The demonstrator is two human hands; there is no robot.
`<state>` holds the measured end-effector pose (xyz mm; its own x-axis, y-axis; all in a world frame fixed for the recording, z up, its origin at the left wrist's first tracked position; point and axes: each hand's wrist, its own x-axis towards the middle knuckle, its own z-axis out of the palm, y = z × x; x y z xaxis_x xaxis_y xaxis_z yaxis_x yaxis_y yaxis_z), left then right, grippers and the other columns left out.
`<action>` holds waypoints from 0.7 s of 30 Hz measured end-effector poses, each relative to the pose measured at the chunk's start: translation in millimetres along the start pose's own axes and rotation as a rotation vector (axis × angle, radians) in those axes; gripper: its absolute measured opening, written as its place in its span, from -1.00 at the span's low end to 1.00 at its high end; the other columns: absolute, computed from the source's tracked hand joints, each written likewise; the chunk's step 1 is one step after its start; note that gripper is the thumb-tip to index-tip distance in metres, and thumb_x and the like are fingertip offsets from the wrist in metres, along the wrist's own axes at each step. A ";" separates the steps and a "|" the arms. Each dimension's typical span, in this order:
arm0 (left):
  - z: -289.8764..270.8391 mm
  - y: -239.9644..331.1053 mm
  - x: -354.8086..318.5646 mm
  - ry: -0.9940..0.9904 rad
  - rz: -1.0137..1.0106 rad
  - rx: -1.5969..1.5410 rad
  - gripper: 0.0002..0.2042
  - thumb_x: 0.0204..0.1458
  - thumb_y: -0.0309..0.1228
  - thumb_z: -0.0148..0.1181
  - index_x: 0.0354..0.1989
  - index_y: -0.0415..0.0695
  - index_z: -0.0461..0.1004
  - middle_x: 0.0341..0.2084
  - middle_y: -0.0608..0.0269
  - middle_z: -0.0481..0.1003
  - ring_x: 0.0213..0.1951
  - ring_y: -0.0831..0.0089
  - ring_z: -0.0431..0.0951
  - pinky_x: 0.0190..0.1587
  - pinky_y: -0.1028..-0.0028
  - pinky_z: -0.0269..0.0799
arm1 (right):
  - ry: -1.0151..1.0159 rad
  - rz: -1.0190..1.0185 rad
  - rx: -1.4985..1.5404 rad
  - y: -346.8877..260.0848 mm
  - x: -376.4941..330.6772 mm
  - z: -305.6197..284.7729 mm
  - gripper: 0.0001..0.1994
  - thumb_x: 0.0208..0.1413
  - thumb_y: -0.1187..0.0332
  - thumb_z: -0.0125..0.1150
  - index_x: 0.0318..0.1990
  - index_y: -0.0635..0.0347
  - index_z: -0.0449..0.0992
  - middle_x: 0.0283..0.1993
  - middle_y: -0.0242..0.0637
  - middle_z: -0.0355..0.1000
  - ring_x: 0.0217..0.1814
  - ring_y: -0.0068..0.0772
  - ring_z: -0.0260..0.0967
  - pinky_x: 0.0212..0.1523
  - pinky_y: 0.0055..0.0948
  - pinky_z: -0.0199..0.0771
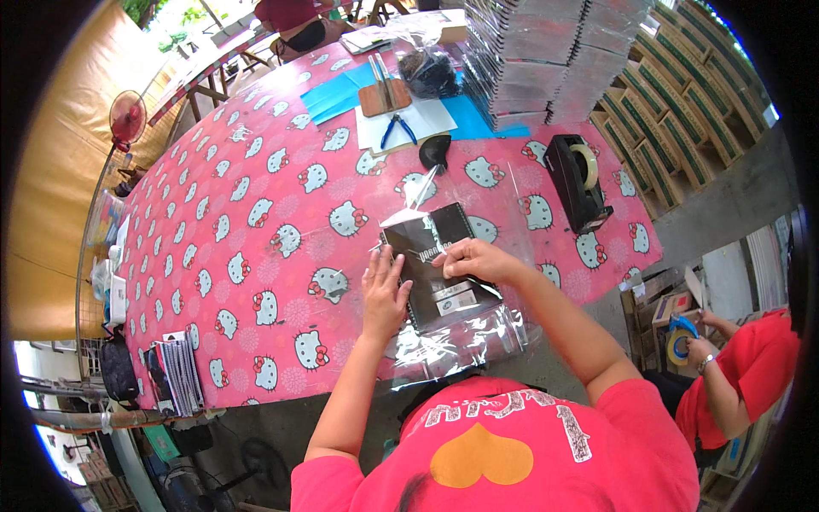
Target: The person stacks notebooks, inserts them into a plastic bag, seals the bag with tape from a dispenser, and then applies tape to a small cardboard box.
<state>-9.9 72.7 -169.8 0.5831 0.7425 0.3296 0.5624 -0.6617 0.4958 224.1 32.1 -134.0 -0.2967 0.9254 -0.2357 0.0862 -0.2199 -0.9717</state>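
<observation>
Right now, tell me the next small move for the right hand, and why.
Probably slide the right hand toward the body and smooth the clear, glossy plastic film: it looks creased beyond the near edge of the black, rectangular spiral-bound notebook, while the left hand, resting at the notebook's left edge, could steady it.

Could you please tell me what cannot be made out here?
In the head view:
- Black spiral-bound notebook: partly covered by the bare left hand and bare right hand; its underside faces down, hidden.
- Person in dark-red top: cut off by the upper edge.
- Dark contents of clear plastic bag: too small.
</observation>
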 end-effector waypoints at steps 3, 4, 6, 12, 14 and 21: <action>7.8 -5.0 -3.8 0.093 -0.057 -0.081 -0.45 0.14 -0.23 -0.07 0.27 -0.15 0.01 0.30 0.11 -0.05 0.34 0.12 -0.14 0.26 0.06 -0.18 | -0.033 -0.347 -0.700 12.5 -5.4 -2.2 -0.70 -0.14 0.49 0.14 -0.16 0.25 0.50 0.10 -0.09 0.33 0.14 -0.24 0.24 0.08 -0.43 0.26; 10.3 -7.4 -5.8 0.045 -0.070 -0.094 -0.45 0.15 -0.23 -0.09 0.28 -0.15 -0.02 0.31 0.10 -0.08 0.34 0.13 -0.18 0.27 0.06 -0.21 | 0.015 -0.463 -0.999 12.5 -6.5 -0.1 -0.64 -0.15 0.49 0.13 -0.09 0.23 0.48 0.12 -0.09 0.32 0.17 -0.21 0.23 0.10 -0.43 0.25; 14.2 -9.7 -9.5 -0.042 -0.098 -0.120 -0.44 0.16 -0.23 -0.13 0.30 -0.14 -0.07 0.32 0.08 -0.13 0.36 0.14 -0.25 0.27 0.04 -0.26 | 0.073 -0.230 -1.206 -3.6 -4.8 -5.7 -0.24 -0.22 0.16 0.31 0.22 0.12 0.18 0.34 -0.17 0.01 0.40 -0.12 -0.17 0.27 -0.03 -0.08; 19.5 -15.1 -8.4 -0.093 -0.075 -0.279 -0.40 0.15 -0.24 -0.17 0.34 -0.11 -0.19 0.35 0.14 -0.24 0.37 0.16 -0.36 0.30 0.08 -0.48 | 0.100 -0.091 -1.236 1.3 5.4 4.5 0.11 -0.47 -0.27 0.32 0.31 0.08 0.02 0.43 -0.32 -0.21 0.48 -0.21 -0.50 0.23 0.39 -0.44; 17.4 -12.5 -4.2 -0.118 -0.052 -0.248 -0.39 0.14 -0.25 -0.16 0.34 -0.11 -0.18 0.35 0.15 -0.24 0.37 0.16 -0.37 0.30 0.08 -0.50 | 0.106 -0.097 -1.232 3.5 6.5 4.8 0.11 -0.45 -0.27 0.31 0.31 0.06 0.02 0.42 -0.34 -0.19 0.48 -0.24 -0.47 0.21 0.42 -0.40; 11.7 -8.2 1.5 -0.224 -0.081 -0.176 -0.44 0.11 -0.13 -0.09 0.31 0.15 0.01 0.34 0.39 -0.14 0.36 0.08 -0.40 0.27 -0.07 -0.48 | 0.116 0.005 -1.300 -5.8 11.7 23.1 0.13 -0.51 -0.37 0.26 0.33 -0.20 -0.04 0.43 -0.23 -0.29 0.47 -0.04 -0.54 0.19 0.46 -0.42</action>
<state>-6.8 78.0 -182.8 0.6666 0.7376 0.1074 0.5133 -0.5588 0.6513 198.1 37.0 -131.5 -0.2162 0.9609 -0.1732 0.9575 0.1740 -0.2302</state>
